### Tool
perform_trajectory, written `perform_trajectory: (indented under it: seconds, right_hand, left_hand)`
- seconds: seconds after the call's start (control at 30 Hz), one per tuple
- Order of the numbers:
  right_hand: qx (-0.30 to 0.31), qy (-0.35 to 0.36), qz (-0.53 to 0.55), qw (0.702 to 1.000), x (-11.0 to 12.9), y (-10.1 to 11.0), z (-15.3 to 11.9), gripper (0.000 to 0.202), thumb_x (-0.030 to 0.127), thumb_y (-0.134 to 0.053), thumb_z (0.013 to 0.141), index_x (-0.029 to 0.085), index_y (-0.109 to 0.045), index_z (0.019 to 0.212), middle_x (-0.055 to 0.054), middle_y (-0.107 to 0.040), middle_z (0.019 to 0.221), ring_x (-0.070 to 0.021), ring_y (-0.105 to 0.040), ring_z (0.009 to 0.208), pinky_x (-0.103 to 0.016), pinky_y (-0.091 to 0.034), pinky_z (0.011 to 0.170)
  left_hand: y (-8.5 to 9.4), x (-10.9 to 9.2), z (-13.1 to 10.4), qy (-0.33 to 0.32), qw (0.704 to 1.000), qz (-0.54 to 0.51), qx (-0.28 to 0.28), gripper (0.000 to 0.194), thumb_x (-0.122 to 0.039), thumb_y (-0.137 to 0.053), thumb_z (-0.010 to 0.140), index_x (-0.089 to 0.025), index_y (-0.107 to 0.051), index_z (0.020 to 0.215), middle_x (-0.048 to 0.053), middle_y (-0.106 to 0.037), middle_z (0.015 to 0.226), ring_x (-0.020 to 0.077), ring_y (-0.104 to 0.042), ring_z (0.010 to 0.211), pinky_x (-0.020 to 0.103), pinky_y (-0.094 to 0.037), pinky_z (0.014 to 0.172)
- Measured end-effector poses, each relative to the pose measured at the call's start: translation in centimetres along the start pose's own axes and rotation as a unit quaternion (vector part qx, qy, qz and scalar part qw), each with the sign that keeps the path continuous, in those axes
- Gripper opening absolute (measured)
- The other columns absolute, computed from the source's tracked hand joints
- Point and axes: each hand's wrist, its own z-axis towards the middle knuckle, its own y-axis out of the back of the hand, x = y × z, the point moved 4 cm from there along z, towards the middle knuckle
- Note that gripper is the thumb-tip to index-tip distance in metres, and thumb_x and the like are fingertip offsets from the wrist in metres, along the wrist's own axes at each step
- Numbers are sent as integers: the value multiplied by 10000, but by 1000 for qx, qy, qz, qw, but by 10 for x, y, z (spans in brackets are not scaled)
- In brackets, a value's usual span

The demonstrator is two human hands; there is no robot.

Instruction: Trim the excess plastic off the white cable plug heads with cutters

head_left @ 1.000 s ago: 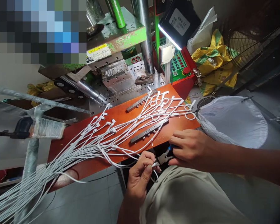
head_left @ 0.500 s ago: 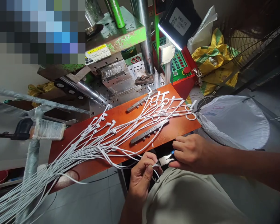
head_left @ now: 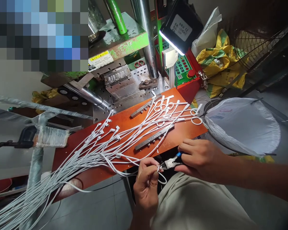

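Observation:
My left hand (head_left: 146,183) is closed, its thumb and fingers pinching a white cable (head_left: 163,181) whose end curls into a small loop below the fingertips. In my right hand (head_left: 199,156) is a pair of pliers (head_left: 169,163) with blue on the handle. The plier tips point left and reach the cable at my left fingertips; whether they touch it I cannot tell. Both hands are above my lap, by the near edge of an orange board (head_left: 182,140). A bundle of white cables (head_left: 86,163) with moulded ends and loops lies across that board.
Two metal mould bars (head_left: 156,137) rest on the board among the cables. Behind it stands a press with a steel mould (head_left: 118,80), under a lit lamp (head_left: 181,27). A bin with a white liner (head_left: 244,124) is at the right. At the left is a black clamp (head_left: 26,137).
The plier handles look further apart, with more blue showing. My left hand has turned slightly, and the cable loop shows more clearly. The whole view has shifted a little.

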Motion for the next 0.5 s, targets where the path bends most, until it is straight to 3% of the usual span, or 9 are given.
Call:
perform_trajectory:
  seconds: [0.5]
  right_hand:
    - [-41,-61,-3,997,17,-5,-4,475,405,-611,1139,207,-619,708,-70,-643,839,-225,-506,768,-375,-309,674]
  left_hand:
    - [-12,4,-15,-111,979,151,-79,331,-71,-625,1062,-288,-773,1263,89,-620,1183,225,-634,987,336,-548,793]
